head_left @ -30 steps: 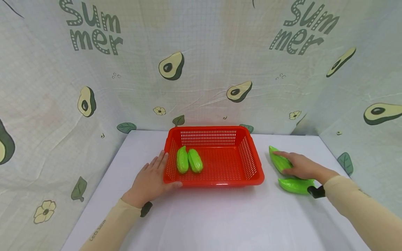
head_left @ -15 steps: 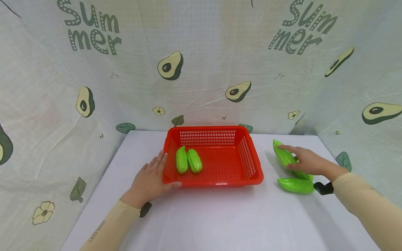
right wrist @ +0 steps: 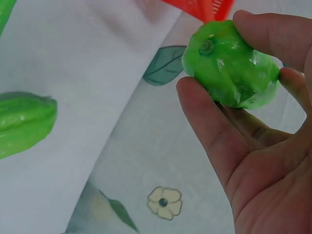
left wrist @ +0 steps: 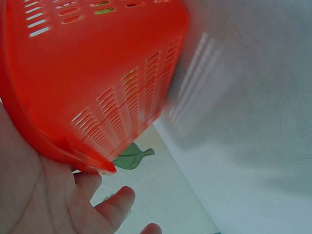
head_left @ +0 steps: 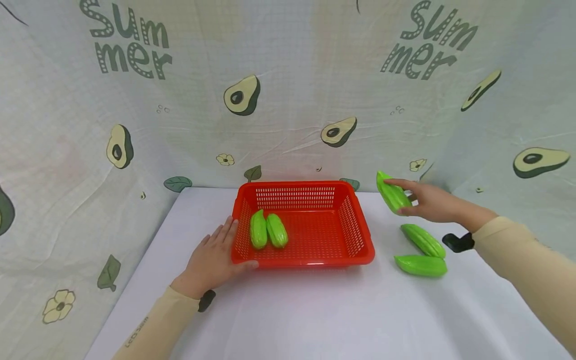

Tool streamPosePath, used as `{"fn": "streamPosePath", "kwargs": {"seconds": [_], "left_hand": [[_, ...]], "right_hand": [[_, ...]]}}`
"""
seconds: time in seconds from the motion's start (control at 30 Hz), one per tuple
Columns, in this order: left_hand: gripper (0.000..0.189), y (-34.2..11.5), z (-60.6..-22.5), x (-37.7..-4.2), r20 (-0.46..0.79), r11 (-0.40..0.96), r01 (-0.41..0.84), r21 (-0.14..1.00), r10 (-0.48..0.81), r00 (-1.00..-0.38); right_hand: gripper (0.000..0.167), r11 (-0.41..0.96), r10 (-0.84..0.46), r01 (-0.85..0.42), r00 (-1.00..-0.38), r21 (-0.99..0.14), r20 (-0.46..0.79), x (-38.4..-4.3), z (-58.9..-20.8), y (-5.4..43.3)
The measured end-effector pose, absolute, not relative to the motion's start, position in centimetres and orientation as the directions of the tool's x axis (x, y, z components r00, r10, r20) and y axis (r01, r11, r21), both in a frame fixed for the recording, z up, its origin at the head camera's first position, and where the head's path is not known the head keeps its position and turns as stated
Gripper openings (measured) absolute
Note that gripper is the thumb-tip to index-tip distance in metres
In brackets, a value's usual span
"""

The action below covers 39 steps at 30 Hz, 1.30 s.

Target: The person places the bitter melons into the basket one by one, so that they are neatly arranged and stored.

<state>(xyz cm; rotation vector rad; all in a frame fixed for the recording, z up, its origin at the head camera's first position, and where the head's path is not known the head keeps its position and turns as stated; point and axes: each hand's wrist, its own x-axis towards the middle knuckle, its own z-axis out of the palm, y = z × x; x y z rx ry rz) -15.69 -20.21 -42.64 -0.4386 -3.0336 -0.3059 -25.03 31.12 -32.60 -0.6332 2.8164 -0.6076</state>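
My right hand (head_left: 434,202) grips a bright green ridged gourd (head_left: 392,192) between thumb and fingers, held above the table right of the red plastic basket (head_left: 306,262). In the right wrist view, the blunt end of this gourd (right wrist: 229,68), with its small stem nub, faces the camera. My left hand (head_left: 213,260) rests flat on the basket's left rim, fingers extended along it and thumb over the front corner. From the left wrist, the basket's slotted wall (left wrist: 73,73) shows against the palm. Inside the basket, two similar gourds (head_left: 258,230) lie side by side at the left.
Two more green gourds lie on the white table (head_left: 315,320) at right, one angled (head_left: 424,240) behind the other (head_left: 420,266). A pale cloth (head_left: 288,100) printed with avocados hangs behind the table and along both sides.
My right hand has lifted a gourd off the table, up and away from the two gourds lying at right, then slightly leftward. My left hand has stayed on the basket rim.
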Motion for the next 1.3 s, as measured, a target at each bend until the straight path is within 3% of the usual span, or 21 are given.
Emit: {"fn": "streamPosePath", "kwargs": {"seconds": [0.4,0.63,1.3], "left_hand": [[0.12,-20.4,-42.8,-15.5,0.096,0.941,0.288,0.178,0.274,-0.957],[0.119,-20.4,-43.0,-15.6,0.092,0.94,0.286,0.183,0.274,-0.957],[0.12,-20.4,-43.1,-15.8,0.098,0.939,0.296,0.173,0.283,-0.954]], "right_hand": [[0.078,0.758,-0.521,-0.356,-0.834,-0.546,-0.179,-27.2,-31.7,22.5],[0.079,0.754,-0.575,-0.411,-0.79,-0.513,-0.212,-28.3,-33.3,18.1],[0.073,0.759,-0.602,-0.379,-0.718,-0.53,-0.349,-30.0,-37.4,11.7]]}}
